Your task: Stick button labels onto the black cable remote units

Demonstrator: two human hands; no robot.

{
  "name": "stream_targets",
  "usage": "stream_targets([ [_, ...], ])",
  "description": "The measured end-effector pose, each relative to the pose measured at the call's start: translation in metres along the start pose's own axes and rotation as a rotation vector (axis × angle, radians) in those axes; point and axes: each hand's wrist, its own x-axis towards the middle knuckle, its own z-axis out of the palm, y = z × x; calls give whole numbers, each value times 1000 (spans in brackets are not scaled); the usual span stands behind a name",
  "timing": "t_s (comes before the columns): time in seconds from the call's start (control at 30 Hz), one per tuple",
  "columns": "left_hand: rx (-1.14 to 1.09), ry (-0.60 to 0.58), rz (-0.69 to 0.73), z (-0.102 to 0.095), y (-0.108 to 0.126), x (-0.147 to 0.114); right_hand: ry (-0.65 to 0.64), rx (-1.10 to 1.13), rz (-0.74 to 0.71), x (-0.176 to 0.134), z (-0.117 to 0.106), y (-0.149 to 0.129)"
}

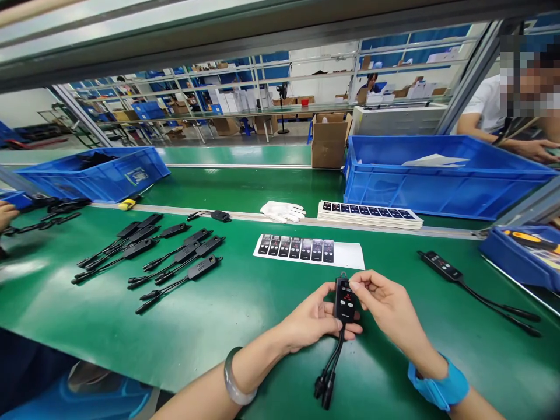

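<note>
My left hand (312, 318) is closed around a small black controller (344, 312), held upright with its face toward me. Two short cables (331, 373) with plugs hang from its lower end. A glossy black label (347, 298) with red marks and pale buttons covers the controller's front. My right hand (385, 303) pinches at the label's upper right corner, thumb and forefinger together. Just beyond lies a white backing sheet (350, 255) with a row of similar labels. To the right, another labelled controller (441, 267) rests on the green table (245, 326).
Several controllers (203, 268) with cables lie at left. A white glove (283, 211) and a stack of label sheets (370, 217) are at the back. Blue bins (437, 186) stand behind, and a blue tray (516, 256) is at right. Other people sit nearby.
</note>
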Motion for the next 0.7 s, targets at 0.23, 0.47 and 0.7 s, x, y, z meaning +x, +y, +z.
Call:
stream_targets([
  [0.23,7,-4,-12,1,1,-1,15,-12,13,0,1,-2],
  [0.47,39,-6,-14,3,2,-1,31,-6,12,0,2,-2],
  [0.7,83,22,-22,3,1,-1,59,4,13,-1,2,1],
])
